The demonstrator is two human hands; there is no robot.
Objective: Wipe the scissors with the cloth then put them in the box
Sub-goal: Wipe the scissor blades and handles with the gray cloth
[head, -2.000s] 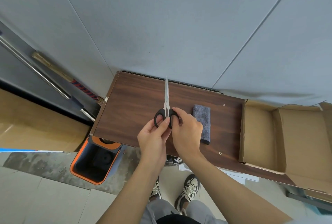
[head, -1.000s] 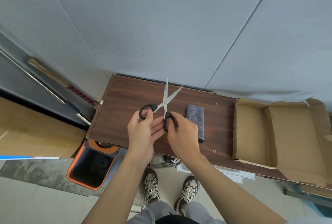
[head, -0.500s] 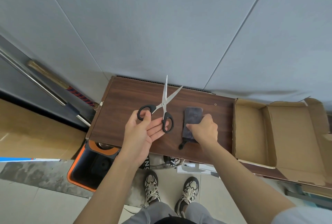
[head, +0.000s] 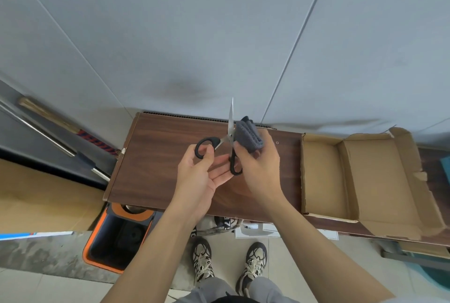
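The black-handled scissors (head: 230, 130) are held above the wooden board, spread apart, one steel blade pointing up and away. My left hand (head: 198, 176) holds them with the thumb hooked through the left handle loop and the fingers under the other handle. My right hand (head: 259, 164) grips the folded grey cloth (head: 248, 135) and has it against the right blade, which the cloth hides. The open cardboard box (head: 321, 176) lies flat to the right, with nothing inside.
The dark wooden board (head: 155, 164) lies against a grey wall. An orange-rimmed bin (head: 97, 237) stands on the floor below its left end. A metal rail and a wooden stick lean at the far left. My shoes show on the tiles below.
My right hand picked the cloth up off the board and brought it to the right blade. My left hand keeps the spread scissors, raised slightly.
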